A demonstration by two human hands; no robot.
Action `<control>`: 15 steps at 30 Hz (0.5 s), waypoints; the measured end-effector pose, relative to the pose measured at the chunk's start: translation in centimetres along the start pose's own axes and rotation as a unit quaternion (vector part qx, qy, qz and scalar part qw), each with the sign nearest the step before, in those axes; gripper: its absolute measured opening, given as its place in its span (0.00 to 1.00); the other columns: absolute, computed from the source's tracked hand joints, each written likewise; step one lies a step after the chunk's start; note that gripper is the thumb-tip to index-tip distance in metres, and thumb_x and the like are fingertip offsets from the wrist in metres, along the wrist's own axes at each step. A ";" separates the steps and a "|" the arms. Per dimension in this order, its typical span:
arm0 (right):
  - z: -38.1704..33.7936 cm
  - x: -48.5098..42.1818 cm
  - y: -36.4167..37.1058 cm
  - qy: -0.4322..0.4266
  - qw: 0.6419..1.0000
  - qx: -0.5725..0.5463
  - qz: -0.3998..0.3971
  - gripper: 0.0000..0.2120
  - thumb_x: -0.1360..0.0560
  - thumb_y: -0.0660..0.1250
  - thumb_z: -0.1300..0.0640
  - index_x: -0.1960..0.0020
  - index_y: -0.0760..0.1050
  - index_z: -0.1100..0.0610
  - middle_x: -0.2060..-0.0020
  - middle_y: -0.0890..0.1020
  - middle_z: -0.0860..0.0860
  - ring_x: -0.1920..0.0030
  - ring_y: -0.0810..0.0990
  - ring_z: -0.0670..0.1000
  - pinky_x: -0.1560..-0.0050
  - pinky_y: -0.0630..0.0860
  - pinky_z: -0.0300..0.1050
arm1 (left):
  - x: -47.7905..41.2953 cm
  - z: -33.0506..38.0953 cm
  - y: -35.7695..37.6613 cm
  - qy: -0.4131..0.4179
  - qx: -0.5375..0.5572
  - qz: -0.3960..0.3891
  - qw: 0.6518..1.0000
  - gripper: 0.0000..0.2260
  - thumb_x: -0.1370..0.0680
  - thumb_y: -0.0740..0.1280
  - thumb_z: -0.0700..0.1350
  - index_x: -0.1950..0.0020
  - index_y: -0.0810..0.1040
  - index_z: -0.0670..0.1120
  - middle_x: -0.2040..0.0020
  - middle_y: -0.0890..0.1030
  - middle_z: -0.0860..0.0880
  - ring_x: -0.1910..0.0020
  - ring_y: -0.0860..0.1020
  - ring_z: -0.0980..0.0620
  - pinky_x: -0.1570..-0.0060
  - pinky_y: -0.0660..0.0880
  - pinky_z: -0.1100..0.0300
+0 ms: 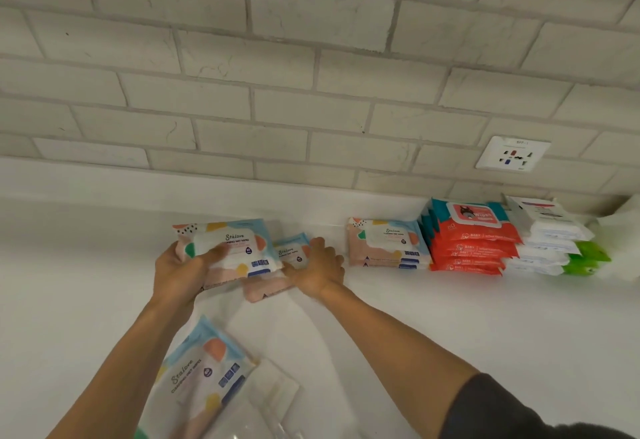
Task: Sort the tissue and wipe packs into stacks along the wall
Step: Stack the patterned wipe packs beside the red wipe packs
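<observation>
My left hand point(183, 270) grips a pastel Stalove wet wipes pack point(228, 248), held just above the white counter point(450, 327), thumb across its face. My right hand point(320, 270) holds a second, matching pack point(291, 251) that lies on the counter behind and beneath the first one. A short stack of the same pastel packs point(386, 244) stands by the wall to the right. Beside it stands a stack of red baby wipes packs point(471, 241), then a stack of white and green packs point(554, 241).
Another pastel Stalove pack point(204, 373) lies near the bottom edge, partly on a clear plastic pack point(270, 404). A white brick-tile wall point(277, 75) runs behind the counter, with a power socket point(512, 154) at the right.
</observation>
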State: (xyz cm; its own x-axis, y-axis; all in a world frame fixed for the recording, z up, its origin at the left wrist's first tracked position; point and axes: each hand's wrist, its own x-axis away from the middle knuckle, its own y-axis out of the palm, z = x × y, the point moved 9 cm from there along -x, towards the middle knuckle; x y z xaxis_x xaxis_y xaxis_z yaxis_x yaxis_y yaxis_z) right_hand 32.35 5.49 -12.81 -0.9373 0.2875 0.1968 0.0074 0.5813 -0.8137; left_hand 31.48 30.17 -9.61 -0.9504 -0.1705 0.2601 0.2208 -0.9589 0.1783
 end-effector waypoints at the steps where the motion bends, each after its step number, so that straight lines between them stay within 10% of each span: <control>1: -0.2 -0.3 0.2 0.010 1.000 0.026 0.003 0.40 0.33 0.71 0.34 0.32 0.61 0.54 0.38 0.71 0.56 0.37 0.69 0.61 0.38 0.69 0.54 | -0.2 -0.1 -0.1 0.000 0.002 0.001 1.000 0.18 0.30 0.76 0.36 0.43 0.78 0.44 0.49 0.85 0.46 0.52 0.84 0.43 0.46 0.79 0.45; 9: 0.2 -1.6 0.2 0.085 0.995 -0.046 -0.038 0.49 0.40 0.80 0.39 0.31 0.55 0.53 0.38 0.73 0.54 0.37 0.74 0.57 0.39 0.70 0.51 | -1.0 -0.2 -0.1 0.002 0.008 0.000 1.000 0.19 0.30 0.76 0.36 0.41 0.78 0.44 0.48 0.85 0.46 0.51 0.84 0.42 0.46 0.79 0.44; 15: 1.4 -1.9 0.9 0.110 0.966 -0.217 -0.087 0.37 0.44 0.84 0.47 0.41 0.73 0.58 0.45 0.80 0.51 0.45 0.81 0.52 0.47 0.81 0.47 | -0.9 0.1 0.8 -0.001 0.025 -0.007 1.000 0.19 0.29 0.75 0.36 0.40 0.78 0.43 0.47 0.84 0.45 0.51 0.84 0.43 0.50 0.80 0.48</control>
State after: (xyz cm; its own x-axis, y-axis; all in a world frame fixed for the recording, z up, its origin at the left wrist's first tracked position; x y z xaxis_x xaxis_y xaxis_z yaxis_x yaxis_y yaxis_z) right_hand 33.64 4.42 -14.70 -0.8417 0.2836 0.4595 0.0465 0.8859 -0.4615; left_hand 32.57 29.63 -9.62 -0.9530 -0.1569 0.2593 0.2185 -0.9486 0.2288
